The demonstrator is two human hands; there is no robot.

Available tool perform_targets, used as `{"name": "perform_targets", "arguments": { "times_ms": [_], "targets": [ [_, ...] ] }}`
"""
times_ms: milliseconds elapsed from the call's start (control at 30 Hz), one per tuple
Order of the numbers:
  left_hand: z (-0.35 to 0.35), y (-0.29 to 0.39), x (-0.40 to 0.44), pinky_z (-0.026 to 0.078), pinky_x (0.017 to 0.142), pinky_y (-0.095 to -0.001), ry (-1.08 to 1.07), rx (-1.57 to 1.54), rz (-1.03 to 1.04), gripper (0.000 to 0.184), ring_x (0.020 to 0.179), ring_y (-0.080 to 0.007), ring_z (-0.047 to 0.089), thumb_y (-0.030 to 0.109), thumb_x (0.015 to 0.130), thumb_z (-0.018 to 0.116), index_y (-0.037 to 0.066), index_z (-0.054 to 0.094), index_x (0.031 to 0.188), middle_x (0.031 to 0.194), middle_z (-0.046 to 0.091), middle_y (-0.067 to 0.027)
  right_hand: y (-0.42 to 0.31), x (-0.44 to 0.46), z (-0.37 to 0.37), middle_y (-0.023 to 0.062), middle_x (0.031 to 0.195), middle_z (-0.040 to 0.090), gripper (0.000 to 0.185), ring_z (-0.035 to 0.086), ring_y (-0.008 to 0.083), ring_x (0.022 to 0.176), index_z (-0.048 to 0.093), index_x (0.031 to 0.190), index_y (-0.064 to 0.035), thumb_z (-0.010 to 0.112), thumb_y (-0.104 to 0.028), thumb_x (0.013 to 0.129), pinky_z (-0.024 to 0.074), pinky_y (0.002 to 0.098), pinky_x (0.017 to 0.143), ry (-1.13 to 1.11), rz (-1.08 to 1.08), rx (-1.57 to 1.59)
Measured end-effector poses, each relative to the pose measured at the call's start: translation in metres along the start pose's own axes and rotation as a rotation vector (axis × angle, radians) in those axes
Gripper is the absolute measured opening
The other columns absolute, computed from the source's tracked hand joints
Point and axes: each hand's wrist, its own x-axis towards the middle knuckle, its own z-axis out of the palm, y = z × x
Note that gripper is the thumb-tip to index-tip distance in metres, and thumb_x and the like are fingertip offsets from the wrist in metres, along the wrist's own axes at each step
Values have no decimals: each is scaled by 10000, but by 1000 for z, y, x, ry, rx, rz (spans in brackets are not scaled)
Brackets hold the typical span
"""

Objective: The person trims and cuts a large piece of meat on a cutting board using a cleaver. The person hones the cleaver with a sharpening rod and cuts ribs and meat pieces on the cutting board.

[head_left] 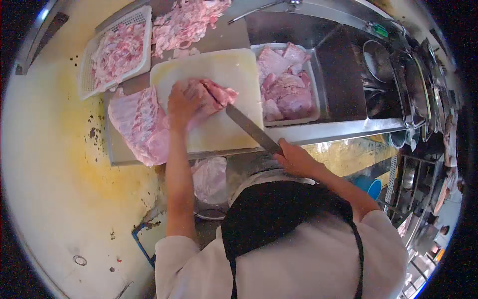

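Note:
A piece of raw meat (206, 99) lies on the white cutting board (234, 65), with a dark slit near its right end. My left hand (181, 105) presses on the left part of this meat, its fingers bent over it. In my right hand (294, 158) is the handle of a large knife (252, 128); the blade points up and left, its tip at the right end of the meat. A rib slab (137, 119) rests left of the board, close to my left wrist.
A white perforated basket (147, 45) of meat pieces stands at the upper left, beside a heap of trimmings (184, 22). Right of the board, a tray (317, 107) holds large meat chunks. Below the counter edge is a container with meat (209, 180). Pans (378, 60) stand at the right.

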Motion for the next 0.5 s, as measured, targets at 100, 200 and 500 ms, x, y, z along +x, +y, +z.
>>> {"name": "perform_targets", "arguments": {
  "times_ms": [100,200,500],
  "targets": [
    [-31,6,-18,495,877,-413,-203,4,-104,657,1032,-355,632,320,745,791,-39,547,1238,1146,646,-240,18,-1,-2,316,938,614,375,591,521,919,432,1120,18,535,-304,959,447,613,823,0,-50,19],
    [-34,-8,-55,482,898,-369,-223,-246,-138,554,1049,-290,630,224,804,755,-33,553,1252,1170,654,-201,33,1,-6,319,968,613,409,582,518,958,444,1176,18,539,-313,957,440,597,862,-12,-55,86],
    [-15,-43,-131,484,901,-317,-233,-831,-349,428,1019,-172,615,123,909,649,-5,547,1304,1148,657,-81,63,0,-20,257,891,646,310,615,473,882,533,1096,-16,612,-258,921,460,528,765,95,-269,96]
  ]
}}
